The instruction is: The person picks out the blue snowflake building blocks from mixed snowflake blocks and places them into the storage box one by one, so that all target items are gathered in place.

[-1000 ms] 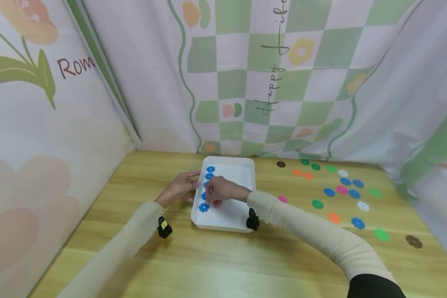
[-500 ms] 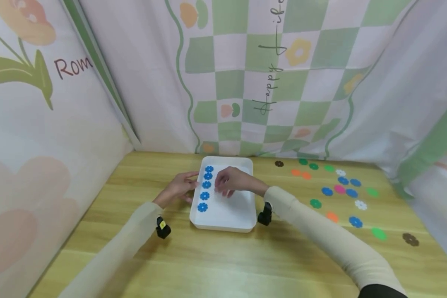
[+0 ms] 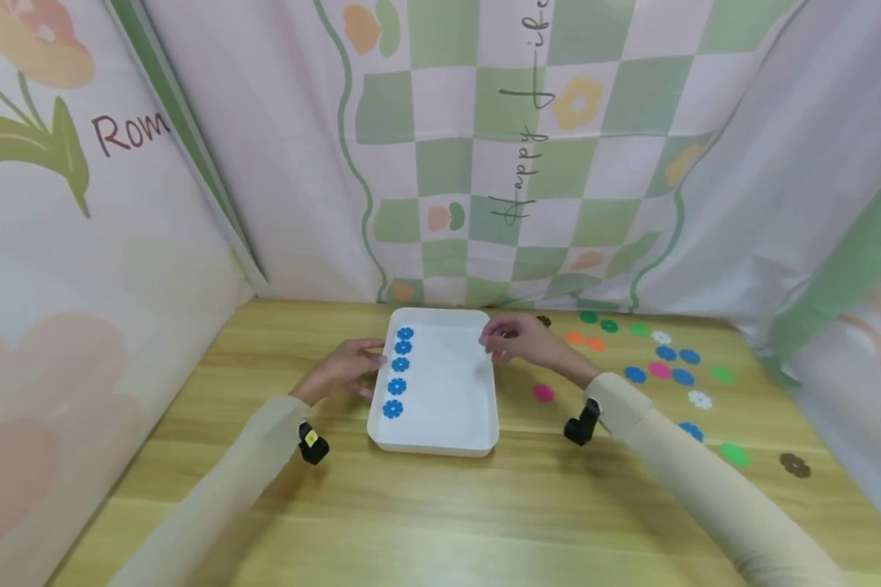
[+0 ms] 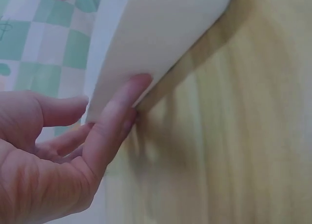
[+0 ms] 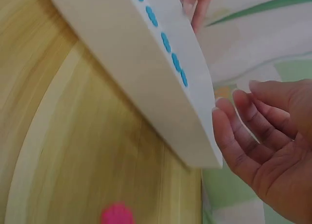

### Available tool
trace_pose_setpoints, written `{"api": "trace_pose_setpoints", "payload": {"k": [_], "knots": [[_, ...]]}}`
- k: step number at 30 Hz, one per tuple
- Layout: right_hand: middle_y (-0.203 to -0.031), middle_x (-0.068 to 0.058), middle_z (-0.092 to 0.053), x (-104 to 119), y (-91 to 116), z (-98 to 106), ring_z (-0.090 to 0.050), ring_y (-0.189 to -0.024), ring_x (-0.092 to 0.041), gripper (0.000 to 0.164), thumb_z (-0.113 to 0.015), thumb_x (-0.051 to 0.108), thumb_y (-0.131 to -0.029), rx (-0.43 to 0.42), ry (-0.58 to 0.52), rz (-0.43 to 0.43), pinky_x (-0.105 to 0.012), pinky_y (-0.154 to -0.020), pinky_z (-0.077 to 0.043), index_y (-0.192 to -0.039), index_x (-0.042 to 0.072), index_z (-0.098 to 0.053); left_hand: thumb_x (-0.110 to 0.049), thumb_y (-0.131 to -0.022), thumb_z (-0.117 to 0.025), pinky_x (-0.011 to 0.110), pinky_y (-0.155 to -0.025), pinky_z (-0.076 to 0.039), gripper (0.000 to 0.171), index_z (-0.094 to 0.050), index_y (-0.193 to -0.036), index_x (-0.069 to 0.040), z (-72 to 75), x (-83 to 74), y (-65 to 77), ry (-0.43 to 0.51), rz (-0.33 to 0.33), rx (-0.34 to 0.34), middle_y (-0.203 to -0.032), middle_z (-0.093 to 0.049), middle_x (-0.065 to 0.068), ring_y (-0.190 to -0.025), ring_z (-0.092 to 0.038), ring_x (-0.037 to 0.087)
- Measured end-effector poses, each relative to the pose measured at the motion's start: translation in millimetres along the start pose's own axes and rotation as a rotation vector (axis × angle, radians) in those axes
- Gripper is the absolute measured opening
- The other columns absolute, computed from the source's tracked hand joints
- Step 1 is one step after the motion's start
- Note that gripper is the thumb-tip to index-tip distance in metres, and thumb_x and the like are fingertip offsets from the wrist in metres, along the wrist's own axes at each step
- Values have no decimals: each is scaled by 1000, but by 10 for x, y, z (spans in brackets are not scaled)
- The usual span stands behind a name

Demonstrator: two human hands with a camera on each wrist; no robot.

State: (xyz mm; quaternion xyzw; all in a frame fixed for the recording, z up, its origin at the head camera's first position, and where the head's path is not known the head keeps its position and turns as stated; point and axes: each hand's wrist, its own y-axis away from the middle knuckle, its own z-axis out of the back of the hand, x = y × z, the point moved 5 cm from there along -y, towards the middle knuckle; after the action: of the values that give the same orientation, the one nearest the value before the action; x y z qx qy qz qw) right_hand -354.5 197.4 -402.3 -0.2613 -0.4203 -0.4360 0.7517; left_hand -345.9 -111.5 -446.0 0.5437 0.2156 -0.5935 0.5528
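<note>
My left hand point(image 3: 340, 371) is at the left side of a white tray point(image 3: 448, 440). In the left wrist view its fairly straight fingers point(image 4: 119, 107) touch the tray's outer wall, and the thumb tip is right at the rim. Inside the tray, several blue flower-shaped discs point(image 3: 397, 386) stand in a column along the left side. My right hand point(image 3: 521, 338) hovers by the tray's right rim near the far corner. Its fingers are loosely bent, with the thumb apart from them and nothing between them in the right wrist view point(image 5: 273, 141).
Many loose flower-shaped discs lie on the wooden table point(image 3: 440, 522) to the right. Among them are a pink disc point(image 3: 543, 393), a light green disc point(image 3: 734, 454), a brown disc point(image 3: 795, 465) and a white disc point(image 3: 700, 399). A patterned curtain point(image 3: 499, 163) hangs behind the table.
My right hand has moved right from the column of blue discs, across the tray to its right rim. The left hand has stayed at the tray's left side.
</note>
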Motion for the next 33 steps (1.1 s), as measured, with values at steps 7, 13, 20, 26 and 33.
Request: {"api": "trace_pose_setpoints", "payload": {"k": [7, 13, 20, 26, 33], "knots": [[-109, -35, -68, -330, 410, 535, -74, -89, -35, 29, -62, 10, -106, -144, -23, -17, -52, -82, -67, -121, -14, -62, -11, -109, -55, 35, -70, -68, 58, -34, -163, -5, -8, -35, -12, -14, -25, 14, -152, -49, 32, -112, -69, 39], [-112, -32, -70, -570, 778, 948, -75, -87, -22, 33, -59, 14, -108, -246, 36, -52, -45, -80, -68, -125, -14, -60, -11, -109, -56, 35, -69, -68, 58, -35, -163, -8, 3, -3, -34, 2, -14, 6, -155, -46, 31, -122, -65, 41], [-107, -23, -73, -800, 1065, 1254, -74, -84, -12, 30, -59, 10, -108, -278, 143, -59, -38, -74, -68, -125, -16, -61, -12, -110, -54, 35, -70, -68, 57, -35, -163, -9, 19, 22, -42, 14, -3, 9, -155, -47, 30, -121, -65, 41], [-113, -27, -72, -1006, 1244, 1456, -72, -88, -11, 34, -60, 15, -108, -264, 260, -125, -31, -74, -66, -129, -12, -62, -12, -111, -51, 35, -70, -68, 53, -37, -161, -6, 29, -2, -23, 33, -11, -1, -149, -54, 29, -133, -58, 44], [-117, -32, -68, -1203, 1434, 1589, -73, -89, -15, 39, -59, 15, -108, -215, 258, -161, -32, -77, -67, -135, -14, -56, -15, -111, -52, 36, -72, -68, 53, -38, -162, -10, 15, 6, -47, 27, -6, -11, -145, -55, 28, -130, -61, 42]]}}
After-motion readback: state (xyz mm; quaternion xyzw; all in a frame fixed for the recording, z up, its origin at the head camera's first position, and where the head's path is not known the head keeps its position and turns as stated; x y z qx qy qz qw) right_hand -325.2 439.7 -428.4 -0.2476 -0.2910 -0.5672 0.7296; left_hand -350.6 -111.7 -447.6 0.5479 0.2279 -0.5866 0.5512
